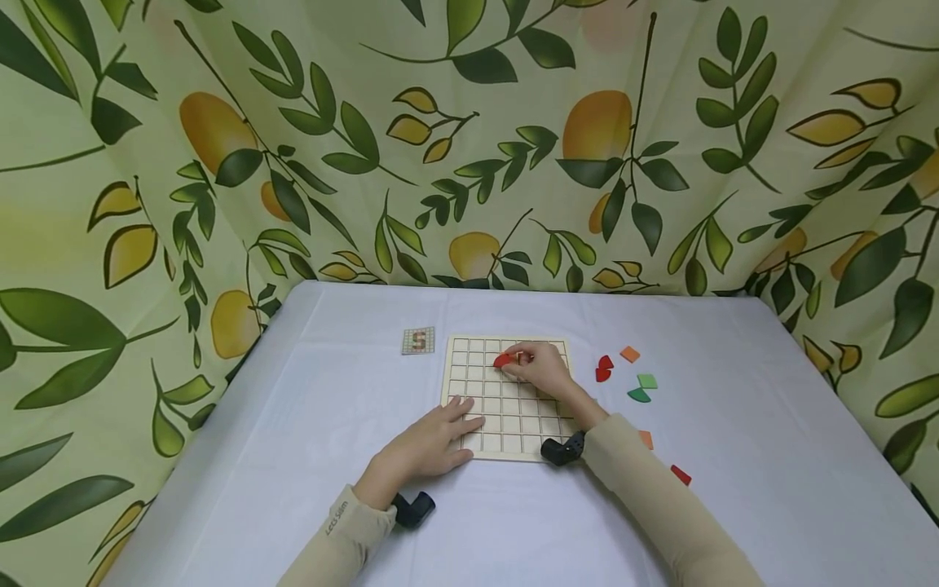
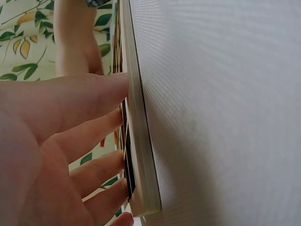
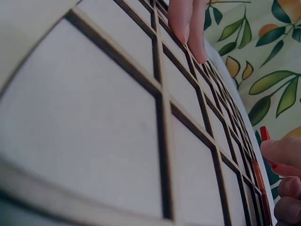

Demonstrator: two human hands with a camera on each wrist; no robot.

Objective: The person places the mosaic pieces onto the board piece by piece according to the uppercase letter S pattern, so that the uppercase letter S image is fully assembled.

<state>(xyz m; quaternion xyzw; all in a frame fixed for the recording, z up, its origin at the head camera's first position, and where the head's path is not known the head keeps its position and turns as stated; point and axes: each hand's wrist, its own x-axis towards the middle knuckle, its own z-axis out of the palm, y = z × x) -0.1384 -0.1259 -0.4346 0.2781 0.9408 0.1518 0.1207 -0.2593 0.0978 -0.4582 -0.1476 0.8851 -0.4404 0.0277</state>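
My right hand [image 1: 541, 368] pinches a red curved-edged tile [image 1: 503, 359] between thumb and fingertips, over the upper part of a wooden grid board [image 1: 473, 456]. In the right wrist view the red tile [image 3: 264, 133] stands tilted above the grid. An orange-red tile [image 3: 258, 176] lies in a cell just below those fingers. My left hand [image 1: 434, 439], fingers spread, rests on the board's lower left corner. The left wrist view shows the left thumb [image 2: 110, 89] against the board's edge [image 2: 141, 155], and the other fingertips on its top face.
A small patterned card [image 1: 418, 341] lies left of the board. To the right are two red tiles [image 1: 603, 375], an orange tile [image 1: 629, 354], a light green square [image 1: 647, 381] and a dark green tile [image 1: 639, 395]. Another orange tile [image 1: 645, 439] and a red one [image 1: 681, 474] lie by the right sleeve.
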